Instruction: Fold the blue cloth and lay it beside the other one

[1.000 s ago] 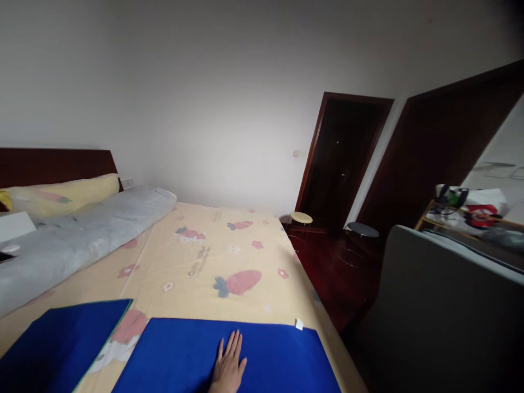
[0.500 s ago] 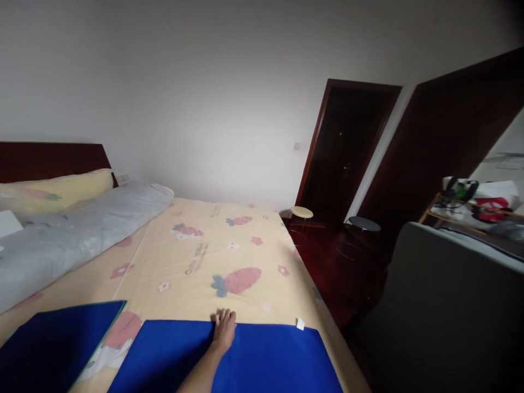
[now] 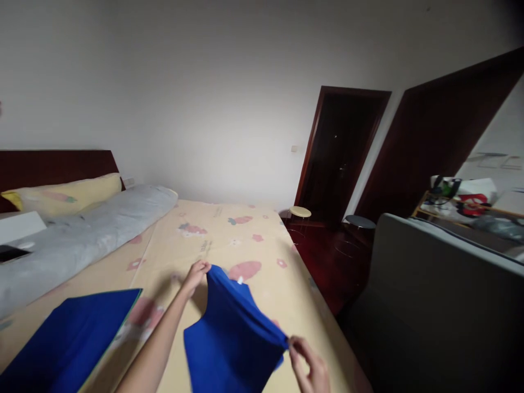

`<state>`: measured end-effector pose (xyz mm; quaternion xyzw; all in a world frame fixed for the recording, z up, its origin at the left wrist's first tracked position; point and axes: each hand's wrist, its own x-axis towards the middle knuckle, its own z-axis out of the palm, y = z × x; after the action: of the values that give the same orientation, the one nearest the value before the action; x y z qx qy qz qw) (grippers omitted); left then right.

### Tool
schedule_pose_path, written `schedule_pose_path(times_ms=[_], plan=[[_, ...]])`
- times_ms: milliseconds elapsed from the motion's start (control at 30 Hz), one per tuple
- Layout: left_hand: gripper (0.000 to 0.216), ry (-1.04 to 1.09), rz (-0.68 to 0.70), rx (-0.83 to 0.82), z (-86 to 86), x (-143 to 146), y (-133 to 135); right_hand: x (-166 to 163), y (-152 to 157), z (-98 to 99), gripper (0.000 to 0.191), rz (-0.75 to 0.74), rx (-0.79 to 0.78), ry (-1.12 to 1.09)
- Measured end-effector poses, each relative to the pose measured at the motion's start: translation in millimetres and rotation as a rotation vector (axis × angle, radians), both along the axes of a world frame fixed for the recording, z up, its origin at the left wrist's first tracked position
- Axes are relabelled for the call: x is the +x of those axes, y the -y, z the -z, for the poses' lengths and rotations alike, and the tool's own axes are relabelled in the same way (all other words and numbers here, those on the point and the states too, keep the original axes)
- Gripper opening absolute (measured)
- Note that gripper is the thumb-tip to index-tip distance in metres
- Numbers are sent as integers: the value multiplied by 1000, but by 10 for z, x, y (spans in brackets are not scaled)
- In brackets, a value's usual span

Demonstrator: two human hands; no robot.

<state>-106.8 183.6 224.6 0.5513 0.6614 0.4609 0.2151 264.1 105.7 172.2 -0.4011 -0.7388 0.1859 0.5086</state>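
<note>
**Both Hands Pinch a Blue Cloth Above the Bed**

Fingers (image 3: 201, 268) of the left hand (image 3: 195, 274) are pressed together on the far upper corner of the blue cloth (image 3: 231, 330), while the right hand (image 3: 311, 367) pinches the cloth's near right corner between thumb and fingertips. The cloth hangs stretched between the two grips, lifted partly off the bed (image 3: 262, 262), with its lower edge sagging toward the sheet. A small white tag (image 3: 240, 280) shows at its upper edge, just beside the left hand.

On the sheet to the left, apart from the held cloth, a second blue cloth (image 3: 71, 341) lies flat with a thin green edge showing. The sheet is pale yellow with a strawberry and flower print. Farther left, a long grey bolster (image 3: 82, 232) runs along the bed, and a yellow pillow (image 3: 65, 194) rests against the dark headboard (image 3: 53, 164).

Right of the bed, dark wooden floor leads to a doorway (image 3: 344, 153); two small round stools (image 3: 301, 212) stand near it. A grey upholstered piece (image 3: 442, 295) stands close on the right, and behind it a cluttered shelf (image 3: 462, 199).
</note>
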Motion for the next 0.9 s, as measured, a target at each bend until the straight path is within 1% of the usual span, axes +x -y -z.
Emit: schedule_pose_path(times_ms=[67, 133, 167, 233, 300, 400, 567, 700, 833, 900], plan=[[44, 143, -7, 89, -290, -175, 268, 27, -165, -372, 27, -29, -44, -119], [44, 264, -39, 157, -523, -283, 533, 2, -369, -735, 36, -69, -78, -252], [46, 313, -62, 185, -619, -317, 655, -24, -467, -893, 39, -127, -119, -287], [49, 389, -103, 230, -781, -358, 872, -87, -627, -1143, 45, -237, -203, -315], [51, 432, -134, 264, -909, -382, 1046, -152, -733, -1306, 50, -300, -260, -316], [53, 463, -160, 299, -1051, -408, 1234, -241, -822, -1437, 50, -309, -278, -334], [55, 487, -138, 318, -1187, -395, 1403, -351, -884, -1526, 47, -290, -260, -379], [58, 429, -110, 324, -1243, -335, 1461, -365, -872, -1540, 47, -252, -264, -401], [58, 327, -136, 315, -1260, -330, 1478, -329, -822, -1537, 53, -240, -287, -393], [58, 282, -138, 312, -1261, -361, 1473, -307, -803, -1536, 56, -222, -268, -353]])
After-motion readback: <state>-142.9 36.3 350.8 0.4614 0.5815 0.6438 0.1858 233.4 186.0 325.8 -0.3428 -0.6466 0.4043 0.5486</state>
